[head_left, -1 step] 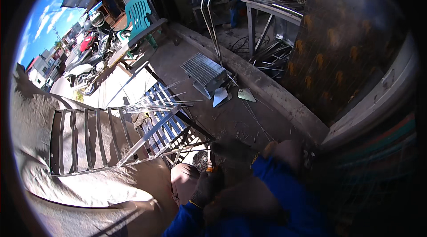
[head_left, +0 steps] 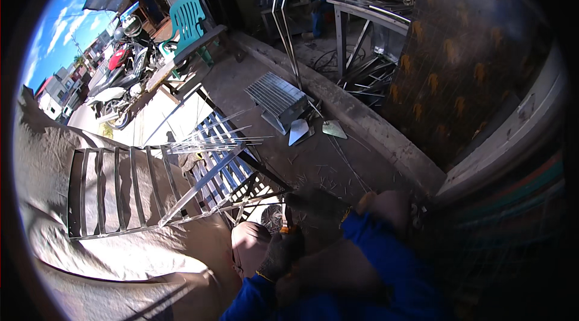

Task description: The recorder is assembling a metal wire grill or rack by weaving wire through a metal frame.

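Both my hands wear dark gloves with yellow cuffs below blue sleeves. My left hand (head_left: 283, 253) is low in the middle, its fingers closed around an orange-handled tool (head_left: 287, 230) whose kind I cannot make out. Above and to the right, my right hand (head_left: 319, 201) reaches in toward the top of that tool; shadow and blur hide its fingers. Left of the hands stands a metal frame with crossbars (head_left: 163, 218). Thin metal rods (head_left: 211, 143) lie across a slatted metal piece (head_left: 223, 134) behind it.
Ahead sits a slatted metal box (head_left: 277, 95), with flat metal plates (head_left: 333, 129) beside it. A concrete ledge (head_left: 380, 134) runs along the right, below a workbench (head_left: 374, 10) and a leaning sheet (head_left: 458, 62). A green chair (head_left: 187, 19) and motorcycles (head_left: 117, 83) stand far left.
My left hand has shifted very slightly, and a little more of the orange handle shows. Everything else stays in place.
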The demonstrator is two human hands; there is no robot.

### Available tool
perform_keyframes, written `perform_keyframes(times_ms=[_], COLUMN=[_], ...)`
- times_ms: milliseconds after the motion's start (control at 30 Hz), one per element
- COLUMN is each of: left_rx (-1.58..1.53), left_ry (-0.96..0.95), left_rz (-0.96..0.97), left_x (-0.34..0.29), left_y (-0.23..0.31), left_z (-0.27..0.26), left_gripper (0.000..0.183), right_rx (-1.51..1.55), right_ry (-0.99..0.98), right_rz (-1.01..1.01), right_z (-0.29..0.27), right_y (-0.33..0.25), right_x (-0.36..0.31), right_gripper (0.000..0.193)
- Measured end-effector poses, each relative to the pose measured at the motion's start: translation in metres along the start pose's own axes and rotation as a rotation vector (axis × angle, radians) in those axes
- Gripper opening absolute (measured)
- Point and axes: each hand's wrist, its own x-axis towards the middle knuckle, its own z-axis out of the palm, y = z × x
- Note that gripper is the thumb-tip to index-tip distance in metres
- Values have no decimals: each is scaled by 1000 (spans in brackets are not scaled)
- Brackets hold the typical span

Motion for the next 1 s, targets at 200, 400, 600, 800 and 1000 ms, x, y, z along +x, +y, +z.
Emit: perform_keyframes(times_ms=[200,400,600,800,1000], left_rx=[-988,-465,-567,-1130,-496], left_ry=[203,167,120,295,402], left_rz=[-648,-271,-263,-717,-665], left_x=[7,-6,-5,5,23], left_y=[10,-19,-7,-28,-5], left_z=[5,12,6,13,12], left_gripper=[13,17,12,20,22], right_rx=[-5,189,-89,-284,-232], right_ry=[-25,70,-39,-129,57], right_rz=[0,-41,29,206,173], right_z=[-1,14,15,15,18], right_y=[9,6,8,11,10], right_x=[2,3,5,7,1], right_gripper=[82,84,90,89,84])
